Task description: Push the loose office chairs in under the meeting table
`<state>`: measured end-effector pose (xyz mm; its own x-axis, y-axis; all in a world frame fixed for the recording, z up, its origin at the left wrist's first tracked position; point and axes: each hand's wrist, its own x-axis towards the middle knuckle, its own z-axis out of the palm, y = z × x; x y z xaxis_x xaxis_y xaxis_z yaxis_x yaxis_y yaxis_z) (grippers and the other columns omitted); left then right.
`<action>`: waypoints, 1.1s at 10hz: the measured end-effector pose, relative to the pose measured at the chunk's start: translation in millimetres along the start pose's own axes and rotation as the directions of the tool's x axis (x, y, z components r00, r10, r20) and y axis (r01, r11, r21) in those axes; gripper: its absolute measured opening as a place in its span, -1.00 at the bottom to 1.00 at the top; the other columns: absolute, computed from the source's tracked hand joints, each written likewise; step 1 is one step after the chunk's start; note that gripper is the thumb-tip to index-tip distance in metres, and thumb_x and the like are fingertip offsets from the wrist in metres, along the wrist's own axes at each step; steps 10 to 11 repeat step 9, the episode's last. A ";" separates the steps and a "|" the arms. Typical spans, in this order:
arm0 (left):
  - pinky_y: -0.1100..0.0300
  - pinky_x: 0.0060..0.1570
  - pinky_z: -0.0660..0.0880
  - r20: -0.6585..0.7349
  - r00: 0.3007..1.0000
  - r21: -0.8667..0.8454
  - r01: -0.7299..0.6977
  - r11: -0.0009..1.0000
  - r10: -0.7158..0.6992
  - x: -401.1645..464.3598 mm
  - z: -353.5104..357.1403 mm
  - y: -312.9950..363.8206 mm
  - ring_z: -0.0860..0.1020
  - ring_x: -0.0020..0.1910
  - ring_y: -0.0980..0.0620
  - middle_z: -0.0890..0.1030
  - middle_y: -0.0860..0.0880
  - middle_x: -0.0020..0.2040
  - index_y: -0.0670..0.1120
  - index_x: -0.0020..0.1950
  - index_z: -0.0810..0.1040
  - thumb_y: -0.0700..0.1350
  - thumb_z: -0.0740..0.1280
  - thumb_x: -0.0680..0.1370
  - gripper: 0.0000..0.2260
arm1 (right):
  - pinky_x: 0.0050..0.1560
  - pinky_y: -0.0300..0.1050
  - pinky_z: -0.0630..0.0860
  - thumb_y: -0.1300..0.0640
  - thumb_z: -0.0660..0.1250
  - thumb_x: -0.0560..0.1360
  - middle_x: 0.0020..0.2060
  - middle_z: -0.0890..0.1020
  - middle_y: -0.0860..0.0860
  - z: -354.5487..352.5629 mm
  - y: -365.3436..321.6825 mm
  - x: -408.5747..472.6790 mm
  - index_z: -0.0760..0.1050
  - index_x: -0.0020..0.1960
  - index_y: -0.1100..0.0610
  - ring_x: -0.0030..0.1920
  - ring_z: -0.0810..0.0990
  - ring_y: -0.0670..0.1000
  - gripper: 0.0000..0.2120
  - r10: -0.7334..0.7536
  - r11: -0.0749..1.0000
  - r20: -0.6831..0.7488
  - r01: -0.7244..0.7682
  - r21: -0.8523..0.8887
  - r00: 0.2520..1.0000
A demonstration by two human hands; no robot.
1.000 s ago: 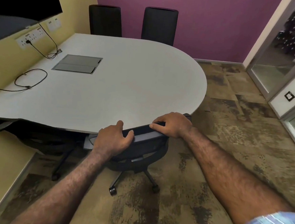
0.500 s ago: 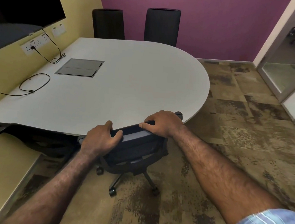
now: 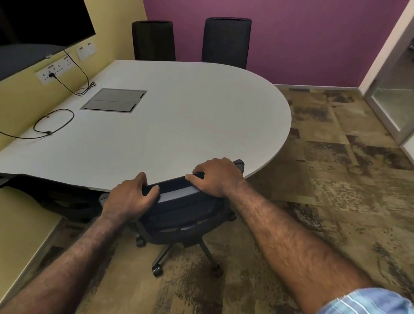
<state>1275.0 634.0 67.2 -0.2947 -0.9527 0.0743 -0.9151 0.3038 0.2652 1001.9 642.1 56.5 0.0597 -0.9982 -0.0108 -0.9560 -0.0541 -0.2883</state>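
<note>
Chairs number four: one black office chair gripped at the white meeting table's near edge, its seat tucked under; another chair left of the grip; two far chairs opposite against the purple wall. Patterned brown carpet spreads below. Left hand and right hand each curl closed over the backrest's top rail.

We find the near office chair at the desk front edge, seat underneath. Two chairs stand behind the desk. A cable loop lies on its left; a monitor hangs left.
</note>
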 end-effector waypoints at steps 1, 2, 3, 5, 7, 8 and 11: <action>0.00 -0.19 0.65 0.002 1.000 0.000 0.014 1.000 -0.014 -8.1 -3.7 3.5 0.57 -0.25 0.05 0.61 0.04 -0.19 0.01 0.01 0.45 0.41 0.11 0.52 -0.52 | 0.29 0.18 0.45 -0.49 -0.02 0.61 -0.11 0.72 -0.13 4.0 -1.9 -6.6 0.72 0.09 -0.10 -0.06 0.63 0.00 -0.33 -0.014 0.998 -0.035 0.012 -0.065 0.999; -0.01 -0.11 0.68 0.000 1.000 -0.012 0.009 1.000 -0.009 -12.9 -4.4 3.3 0.62 -0.19 0.04 0.69 0.02 -0.08 0.03 0.07 0.53 0.41 0.10 0.54 -0.50 | 0.30 0.20 0.43 -0.46 -0.01 0.65 0.01 0.75 -0.06 4.2 -5.7 -14.6 0.71 0.21 -0.03 0.09 0.66 0.05 -0.31 -0.020 0.998 -0.089 0.014 -0.061 0.996; -0.05 0.06 0.66 -0.038 0.999 -0.038 -0.003 0.999 0.001 -15.4 -9.8 15.7 0.69 -0.02 -0.06 0.75 -0.04 0.10 -0.02 0.26 0.63 0.40 0.10 0.57 -0.40 | 0.43 0.24 0.40 -0.47 0.02 0.67 0.28 0.72 -0.04 0.7 -7.2 -23.5 0.66 0.39 -0.02 0.30 0.62 0.08 -0.30 -0.033 0.999 -0.113 0.030 -0.023 0.993; -0.06 0.22 0.57 -0.157 0.986 -0.064 -0.062 0.996 0.051 -3.1 -22.4 73.4 0.67 0.19 -0.15 0.71 -0.09 0.27 -0.06 0.37 0.63 0.33 0.13 0.59 -0.39 | 0.55 0.31 0.29 -0.46 0.02 0.67 0.47 0.60 -0.04 -15.4 3.0 -45.9 0.55 0.49 -0.02 0.51 0.49 0.09 -0.31 -0.038 0.999 -0.149 0.039 0.002 0.988; -0.03 0.20 0.56 -0.230 0.966 -0.115 -0.150 0.982 0.120 11.6 -16.5 130.5 0.69 0.12 -0.12 0.70 -0.08 0.29 -0.08 0.38 0.63 0.28 0.15 0.62 -0.43 | 0.63 0.25 0.17 -0.38 0.08 0.72 0.54 0.53 -0.02 -45.5 22.8 -67.4 0.50 0.54 0.01 0.58 0.40 0.07 -0.38 -0.012 1.000 -0.189 0.011 -0.009 0.982; -0.05 0.25 0.54 -0.222 0.959 -0.120 -0.203 0.972 0.173 17.8 -6.6 151.0 0.68 0.16 -0.14 0.69 -0.10 0.31 -0.10 0.40 0.62 0.24 0.19 0.65 -0.46 | 0.65 0.25 0.13 -0.38 0.07 0.72 0.57 0.50 -0.02 -52.0 40.6 -77.7 0.48 0.56 0.00 0.62 0.36 0.08 -0.37 0.045 0.999 -0.212 -0.043 0.011 0.976; -0.05 0.26 0.54 -0.220 0.960 -0.142 -0.207 0.968 0.173 27.6 2.5 173.0 0.67 0.19 -0.15 0.69 -0.09 0.31 -0.08 0.40 0.63 0.28 0.15 0.61 -0.42 | 0.65 0.26 0.13 -0.40 0.05 0.71 0.57 0.50 -0.02 -55.6 63.4 -83.7 0.49 0.56 0.00 0.62 0.36 0.09 -0.35 0.134 0.991 -0.247 -0.137 0.003 0.960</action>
